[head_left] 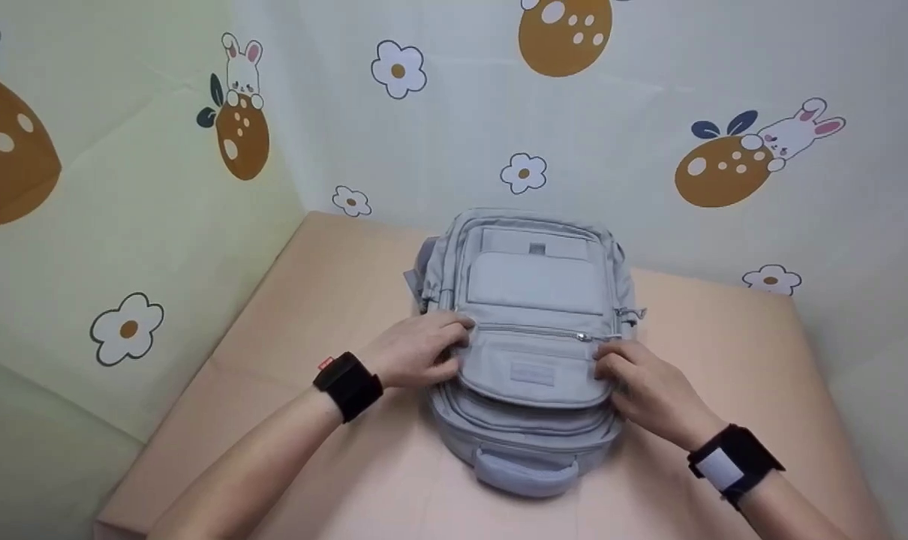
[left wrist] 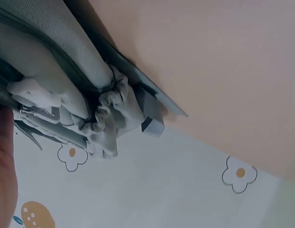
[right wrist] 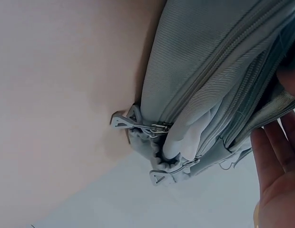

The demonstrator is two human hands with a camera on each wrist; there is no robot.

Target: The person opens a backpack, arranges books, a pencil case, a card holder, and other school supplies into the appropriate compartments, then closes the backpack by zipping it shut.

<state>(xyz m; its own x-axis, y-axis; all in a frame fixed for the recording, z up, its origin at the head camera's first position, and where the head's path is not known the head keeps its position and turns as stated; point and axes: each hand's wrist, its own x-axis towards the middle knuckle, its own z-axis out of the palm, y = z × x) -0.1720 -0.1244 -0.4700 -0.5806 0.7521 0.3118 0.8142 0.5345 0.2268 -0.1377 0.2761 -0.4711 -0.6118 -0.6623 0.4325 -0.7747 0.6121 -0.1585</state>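
A grey-blue backpack [head_left: 536, 281] lies with its front facing up and its padded carry handle [head_left: 525, 480] toward me. Its front flap [head_left: 491, 375], with a small label, hangs loose over the open layers below. My left hand [head_left: 416, 351] pinches the flap's left edge; only part of that hand [left wrist: 4, 175] shows in the left wrist view. Opposite it, my right hand [head_left: 653, 391] grips the right edge. Thumb and fingers [right wrist: 271, 156] stand on either side of the fabric in the right wrist view. A zipper [head_left: 529, 331] crosses the front between both hands.
The backpack rests on a peach-coloured table [head_left: 334, 285]. Zipper pulls [right wrist: 123, 121] stick out at its side, and a strap end [left wrist: 154, 114] pokes out on the other. A patterned cloth [head_left: 454, 135] with rabbits and flowers hangs behind and to the left.
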